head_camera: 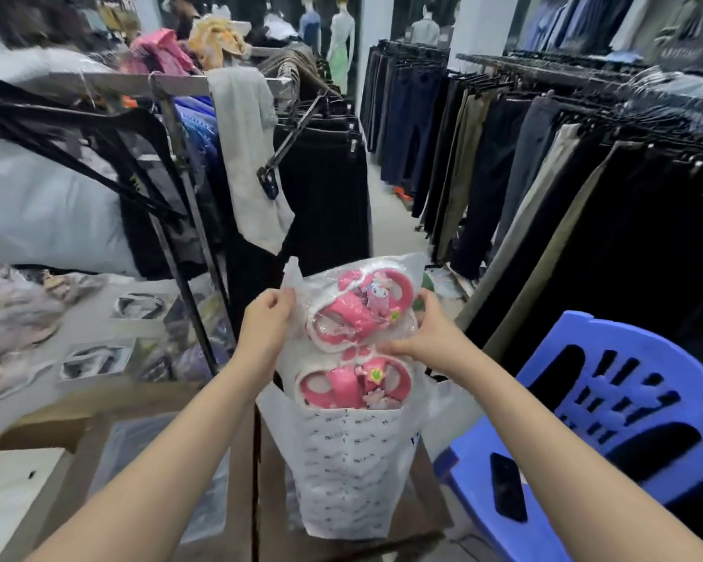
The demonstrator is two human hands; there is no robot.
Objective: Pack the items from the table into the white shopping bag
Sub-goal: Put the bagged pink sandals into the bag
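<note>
A packet of pink sandals [360, 342] stands half inside the white bag [350, 460], its top above the rim. The left hand [266, 318] pinches the packet's upper edge; the right hand [427, 336] grips its side. It needs pushing down; more packets [94, 361] lie left of the bag.

Two bare forearms, left hand [265, 318] and right hand [431, 332], seemingly ringless, no sleeves.

A blue plastic chair [609, 403] with a black phone [507, 486] lying on its seat stands at right, beside racks of dark hanging trousers [544, 164], with mannequins [341, 38] far behind.
</note>
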